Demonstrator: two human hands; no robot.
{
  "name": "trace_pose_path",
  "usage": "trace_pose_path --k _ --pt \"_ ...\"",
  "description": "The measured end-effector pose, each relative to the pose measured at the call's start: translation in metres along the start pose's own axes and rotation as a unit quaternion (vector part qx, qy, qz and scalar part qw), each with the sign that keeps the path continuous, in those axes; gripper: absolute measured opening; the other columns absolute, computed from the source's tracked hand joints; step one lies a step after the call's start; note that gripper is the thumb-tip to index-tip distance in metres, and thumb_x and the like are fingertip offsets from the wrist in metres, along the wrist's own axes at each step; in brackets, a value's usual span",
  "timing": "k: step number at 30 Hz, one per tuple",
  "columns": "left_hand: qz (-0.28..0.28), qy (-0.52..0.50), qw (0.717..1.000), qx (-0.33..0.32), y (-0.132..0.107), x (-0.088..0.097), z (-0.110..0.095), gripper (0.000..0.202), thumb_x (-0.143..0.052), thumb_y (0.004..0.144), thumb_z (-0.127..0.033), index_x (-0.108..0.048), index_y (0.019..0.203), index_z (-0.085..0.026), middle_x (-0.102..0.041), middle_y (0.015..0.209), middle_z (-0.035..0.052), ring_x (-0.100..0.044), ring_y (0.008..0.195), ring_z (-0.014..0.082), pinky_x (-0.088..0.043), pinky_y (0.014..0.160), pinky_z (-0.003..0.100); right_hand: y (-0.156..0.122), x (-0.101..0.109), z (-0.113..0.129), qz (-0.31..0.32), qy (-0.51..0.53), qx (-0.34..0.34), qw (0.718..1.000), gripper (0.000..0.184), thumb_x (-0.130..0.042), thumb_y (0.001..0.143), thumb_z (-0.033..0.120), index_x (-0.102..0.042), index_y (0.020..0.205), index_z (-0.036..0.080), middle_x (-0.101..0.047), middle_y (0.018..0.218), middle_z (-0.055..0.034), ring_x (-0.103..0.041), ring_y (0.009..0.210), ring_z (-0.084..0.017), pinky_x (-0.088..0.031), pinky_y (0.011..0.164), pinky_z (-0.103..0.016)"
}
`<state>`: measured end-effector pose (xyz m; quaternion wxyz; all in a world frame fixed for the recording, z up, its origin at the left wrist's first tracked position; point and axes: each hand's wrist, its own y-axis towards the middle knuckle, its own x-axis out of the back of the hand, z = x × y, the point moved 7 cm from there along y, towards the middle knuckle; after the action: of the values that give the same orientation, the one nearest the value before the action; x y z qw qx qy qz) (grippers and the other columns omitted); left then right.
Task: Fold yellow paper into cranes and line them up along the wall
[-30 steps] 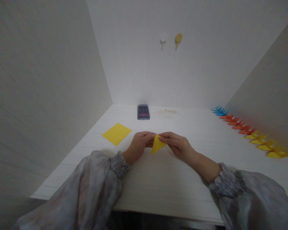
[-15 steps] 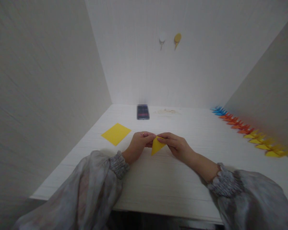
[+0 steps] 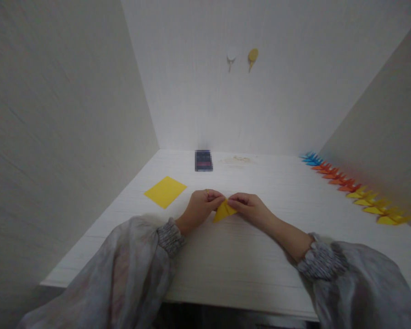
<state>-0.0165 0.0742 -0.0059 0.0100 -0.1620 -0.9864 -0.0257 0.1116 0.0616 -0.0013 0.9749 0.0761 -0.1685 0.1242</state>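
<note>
A folded piece of yellow origami paper (image 3: 225, 211) is held up between my two hands over the middle of the table. My left hand (image 3: 204, 204) pinches its upper left side between thumb and fingers, and a ring shows on one finger. On the other side, my right hand (image 3: 248, 204) grips the upper right part with thumb and forefinger. A dark crease or gap runs through the paper near its middle. To the left of my left hand lies a flat yellow sheet (image 3: 165, 192), turned like a diamond.
A row of folded paper cranes, blue (image 3: 311, 159), orange (image 3: 335, 176) and yellow (image 3: 376, 205), runs along the right wall. A dark, blurred-out object (image 3: 203, 161) lies at the back. A white hook (image 3: 231, 57) and a yellow hook (image 3: 253, 55) are on the back wall.
My hands have shifted their hold on the folded paper, fingertips now a little apart at its top. The paper has turned slightly and shows a crease or gap. The flat sheet stays put.
</note>
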Motion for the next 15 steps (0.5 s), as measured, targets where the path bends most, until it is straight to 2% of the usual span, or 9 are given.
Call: trace_pose_path --k 6,15 --pt "0.017 0.047 0.999 -0.013 0.0009 -0.0007 0.0008 0.018 -0.061 0.066 -0.032 -0.064 0.073 -0.015 -0.066 0.067 0.0015 -0.061 0.061 0.013 -0.049 0.06 0.024 -0.0009 -0.0031 -0.0043 0.009 0.017 -0.043 0.999 0.022 -0.059 0.068 0.037 -0.063 0.069 0.015 -0.061 0.061 -0.001 -0.053 0.054 -0.011 -0.042 0.052 -0.023" --pt "0.018 -0.01 0.999 0.03 0.0022 -0.0001 0.0052 0.019 -0.067 0.061 -0.029 -0.063 0.072 -0.013 -0.066 0.066 0.0014 -0.062 0.063 0.0133 -0.05 0.062 0.026 0.0 -0.002 -0.0077 -0.009 0.026 -0.038 0.999 0.024 -0.063 0.065 0.039 -0.064 0.069 0.015 -0.061 0.06 -0.001 -0.053 0.053 -0.011 -0.041 0.051 -0.023"
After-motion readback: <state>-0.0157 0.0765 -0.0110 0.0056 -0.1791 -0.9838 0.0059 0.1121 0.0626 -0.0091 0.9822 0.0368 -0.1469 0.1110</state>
